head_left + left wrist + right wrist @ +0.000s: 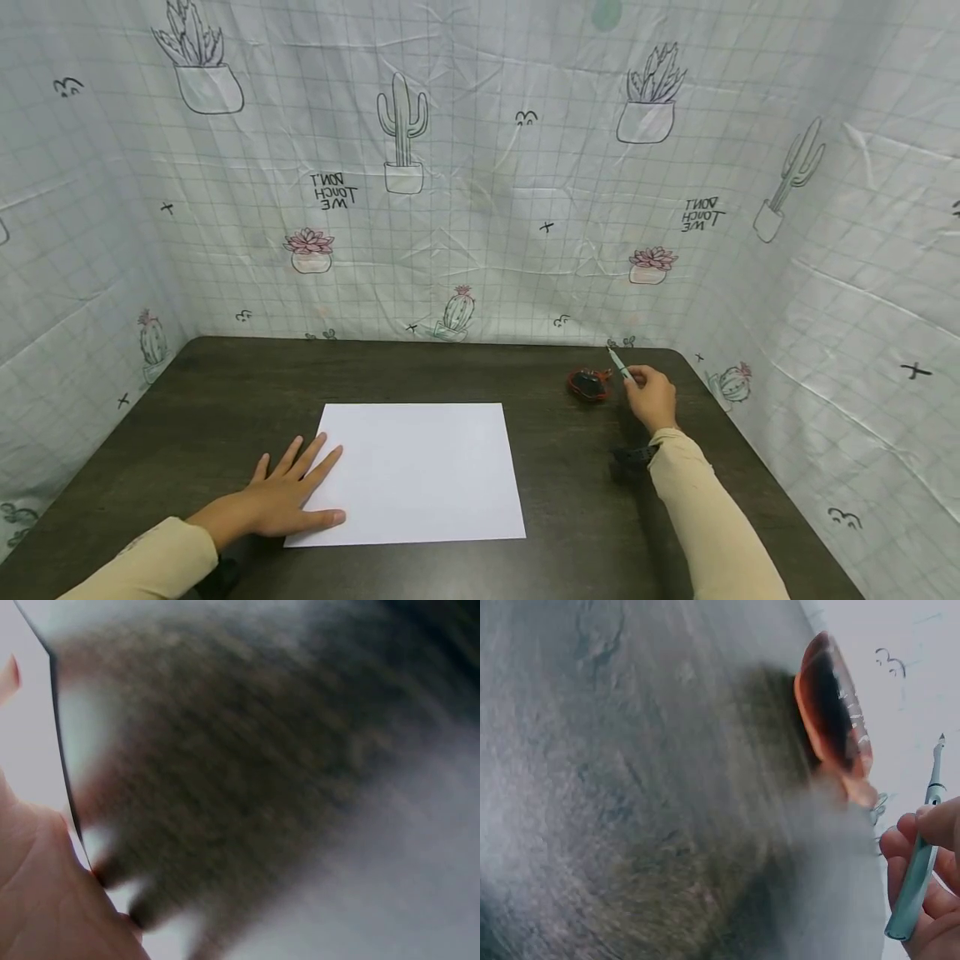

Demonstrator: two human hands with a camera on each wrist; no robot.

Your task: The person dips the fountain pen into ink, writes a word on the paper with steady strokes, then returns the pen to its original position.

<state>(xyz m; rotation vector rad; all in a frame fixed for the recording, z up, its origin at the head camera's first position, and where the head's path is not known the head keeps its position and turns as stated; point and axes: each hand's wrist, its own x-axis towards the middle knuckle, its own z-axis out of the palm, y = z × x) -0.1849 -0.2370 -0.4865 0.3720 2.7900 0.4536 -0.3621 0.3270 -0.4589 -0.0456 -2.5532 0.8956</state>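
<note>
A sheet of white paper (427, 475) lies on the dark table. My left hand (283, 500) rests on its left edge with fingers spread, thumb and fingertips over the paper. At the back right of the table my right hand (651, 400) pinches a slim pale green pen (913, 896) between thumb and fingers. Its dark pointed tip is turned upward, away from the hand. Just left of that hand sits a small rounded object, black with an orange-red rim (589, 385). In the left wrist view only part of the left palm (45, 892) and the paper's edge show.
The dark wooden table (420, 371) has rounded back corners. A pale cloth (480, 208) printed with cacti and a grid hangs behind it and along both sides. Dark straps show at both wrists.
</note>
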